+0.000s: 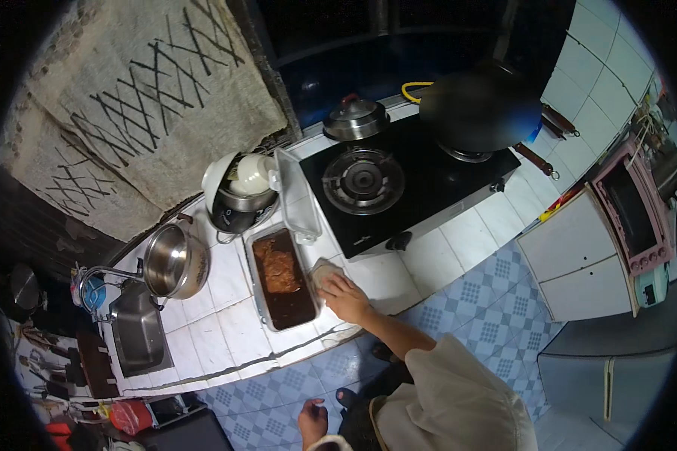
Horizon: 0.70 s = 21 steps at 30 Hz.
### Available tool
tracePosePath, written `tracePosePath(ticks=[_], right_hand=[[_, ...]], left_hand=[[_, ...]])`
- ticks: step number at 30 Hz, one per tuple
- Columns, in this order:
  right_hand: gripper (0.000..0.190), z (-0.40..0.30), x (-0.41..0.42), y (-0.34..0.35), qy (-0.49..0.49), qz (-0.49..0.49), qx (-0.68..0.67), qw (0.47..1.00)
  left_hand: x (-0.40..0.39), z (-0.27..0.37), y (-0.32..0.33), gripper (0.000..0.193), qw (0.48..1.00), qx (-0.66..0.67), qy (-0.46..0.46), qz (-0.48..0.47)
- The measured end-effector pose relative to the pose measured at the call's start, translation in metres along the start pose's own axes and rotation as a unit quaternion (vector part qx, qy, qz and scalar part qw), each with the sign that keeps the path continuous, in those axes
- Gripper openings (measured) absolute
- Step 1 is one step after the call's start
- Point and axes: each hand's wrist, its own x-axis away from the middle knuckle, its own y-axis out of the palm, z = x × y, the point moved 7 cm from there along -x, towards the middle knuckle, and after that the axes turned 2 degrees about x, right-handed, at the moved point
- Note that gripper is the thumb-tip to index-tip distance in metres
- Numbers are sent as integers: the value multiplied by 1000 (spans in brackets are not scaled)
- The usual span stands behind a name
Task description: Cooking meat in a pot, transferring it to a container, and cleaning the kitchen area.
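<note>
My right hand (343, 294) presses on a greyish-beige cloth (326, 272) on the white tiled counter (225, 332). Just left of the cloth is a clear rectangular container (260, 307), with browned meat (281, 269) lying in dark brown liquid. Its clear plastic lid (299, 197) leans at the container's far end, against a pot of stacked bowls (247, 186). My left hand (313, 421) hangs low over the floor, away from the counter, its fingers loosely bent and nothing seen in it.
A black gas stove (417, 197) carries a dark wok (479, 107) on its right burner. Behind the left burner sits a lidded steel pot (356, 119). Another steel pot (175, 262) stands beside the sink (140, 332). A pink toaster oven (634, 208) tops a white cabinet (578, 253).
</note>
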Motion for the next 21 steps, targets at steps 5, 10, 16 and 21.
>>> tracePosePath(ticks=[5,10,16,21], right_hand=[[37,58,39,-41,-75,-21,-23,997],[36,161,99,-97,-4,-42,27,999],[41,264,148,-131,141,15,172,975],[29,235,150,-91,345,110,150,920]], left_hand=[[-22,79,35,17,997,-2,48,-52],[-26,94,67,16,996,-14,76,-37],[-9,92,78,14,998,-28,42,-38],[3,69,67,14,999,-4,29,-21]])
